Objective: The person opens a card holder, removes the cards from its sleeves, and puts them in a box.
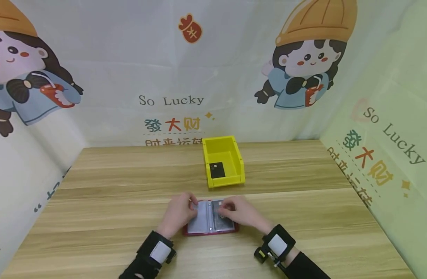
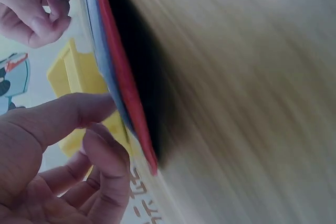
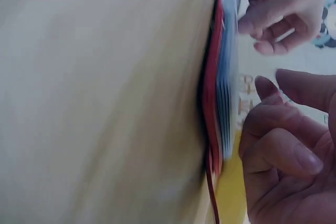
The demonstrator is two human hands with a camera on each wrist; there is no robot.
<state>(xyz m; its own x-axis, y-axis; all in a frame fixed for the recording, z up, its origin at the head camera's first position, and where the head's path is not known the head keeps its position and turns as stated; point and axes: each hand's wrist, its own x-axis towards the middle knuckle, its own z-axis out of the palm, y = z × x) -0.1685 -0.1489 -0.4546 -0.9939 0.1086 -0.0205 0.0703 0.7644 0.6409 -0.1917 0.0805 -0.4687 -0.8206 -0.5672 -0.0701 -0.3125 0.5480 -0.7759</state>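
A small red-covered card holder [image 1: 198, 221] lies spread on the table, with clear sleeve pages on both sides of its ring spine. In the right page's sleeve sits a dark greyish card [image 1: 224, 223]. My left hand [image 1: 178, 212] is at the holder's left side, a fingertip touching the left page; nothing shows in its grasp. Over the right page hovers my right hand [image 1: 242, 210], its fingers bent. The right wrist view shows a gap between that thumb and forefinger [image 3: 269, 88], apart from the stacked sleeves [image 3: 227, 103].
Behind the holder stands a yellow bin [image 1: 227, 182] with a black card [image 1: 217, 169] inside, at its front left. The wooden table [image 1: 129, 174] meets a printed cloth backdrop [image 1: 234, 77] at the back and sides.
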